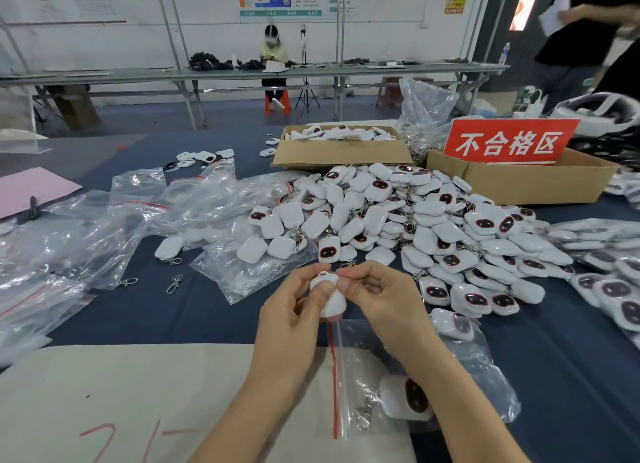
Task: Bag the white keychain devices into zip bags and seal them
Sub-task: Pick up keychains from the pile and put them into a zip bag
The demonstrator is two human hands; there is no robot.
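My left hand [294,310] grips a white keychain device [333,300] above the table's near middle, thumb across its face. My right hand [372,289] pinches the top of the same device with curled fingers. Below my wrists lies a clear zip bag [450,365] with a red seal strip, holding one white device with a dark face [408,398] and its metal clasp. A large heap of loose white devices [415,220] covers the dark cloth ahead and to the right.
Empty zip bags [145,213] lie scattered left. Bagged devices [609,275] pile at the right edge. Two cardboard boxes stand behind the heap, one holding devices [343,151], one bearing a red sign [509,142]. A beige board [121,400] lies near me. A person stands far right, another sits beyond.
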